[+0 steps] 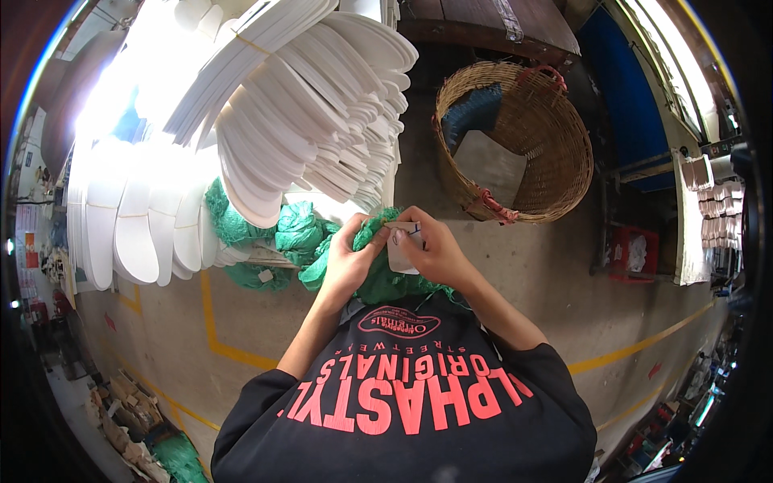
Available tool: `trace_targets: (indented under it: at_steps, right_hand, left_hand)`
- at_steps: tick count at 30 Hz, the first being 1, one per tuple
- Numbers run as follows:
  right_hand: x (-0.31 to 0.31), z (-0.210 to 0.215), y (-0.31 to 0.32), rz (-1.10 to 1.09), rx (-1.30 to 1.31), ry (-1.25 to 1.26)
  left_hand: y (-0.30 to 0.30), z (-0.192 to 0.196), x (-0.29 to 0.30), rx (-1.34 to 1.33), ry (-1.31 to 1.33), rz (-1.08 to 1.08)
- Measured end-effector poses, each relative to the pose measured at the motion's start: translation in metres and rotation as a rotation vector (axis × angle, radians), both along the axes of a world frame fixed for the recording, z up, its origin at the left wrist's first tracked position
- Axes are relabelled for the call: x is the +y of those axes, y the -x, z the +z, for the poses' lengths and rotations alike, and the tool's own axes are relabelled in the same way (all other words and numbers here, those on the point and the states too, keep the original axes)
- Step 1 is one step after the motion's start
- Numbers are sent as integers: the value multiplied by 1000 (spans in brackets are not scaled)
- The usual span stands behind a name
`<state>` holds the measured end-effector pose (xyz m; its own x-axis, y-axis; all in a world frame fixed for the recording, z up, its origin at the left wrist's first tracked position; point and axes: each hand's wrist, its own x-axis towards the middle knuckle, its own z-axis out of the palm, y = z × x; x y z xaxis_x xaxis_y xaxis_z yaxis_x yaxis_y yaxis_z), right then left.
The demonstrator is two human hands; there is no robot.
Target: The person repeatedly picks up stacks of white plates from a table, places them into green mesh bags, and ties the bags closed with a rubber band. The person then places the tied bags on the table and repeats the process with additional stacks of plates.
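My left hand (pixel 351 256) is closed on the gathered edge of a green mesh sack (pixel 374 282) in front of my chest. Close beside it, my right hand (pixel 435 251) pinches a small white tag (pixel 403 256) with a dark mark near its top. The tag lies against the netting, and a thin strand seems to run between the fingertips; how it is fastened cannot be made out. More bunched green mesh (pixel 299 229) stretches left, under stacks of white insole-shaped pieces (pixel 278 113).
Banded bundles of white insoles (pixel 135 233) fill the bright left side. A wicker basket (pixel 564 161) with red-wrapped handles holds a pale flat sheet and blue material. Beyond stands a dark wooden table (pixel 467 24). A red crate (pixel 632 256) sits right, under shelving.
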<state>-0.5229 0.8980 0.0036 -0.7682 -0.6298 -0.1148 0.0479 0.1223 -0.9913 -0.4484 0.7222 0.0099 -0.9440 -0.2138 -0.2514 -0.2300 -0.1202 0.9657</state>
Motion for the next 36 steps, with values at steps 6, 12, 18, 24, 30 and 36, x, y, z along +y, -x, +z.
trace_targets:
  at_steps: [6, 12, 18, 24, 30, 36]
  right_hand:
    - [3, -5, 7, 95, -448, 259]
    - [21, -11, 5, 145, -414, 159]
    - [59, -63, 42, -73, -613, -35]
    - [129, -193, 102, -307, -665, -372]
    - [227, -289, 201, -1220, -763, -72]
    - [195, -312, 160, -547, -81, -873]
  left_hand:
    - [-5, 1, 6, -80, -545, 64]
    - [3, -3, -16, -10, -510, 322]
    - [3, -21, -28, -72, -261, 221]
    - [-6, -23, -12, -150, -265, 377]
    - [-24, -12, -10, -210, -173, 478]
    - [-37, -13, -11, -183, -248, 483]
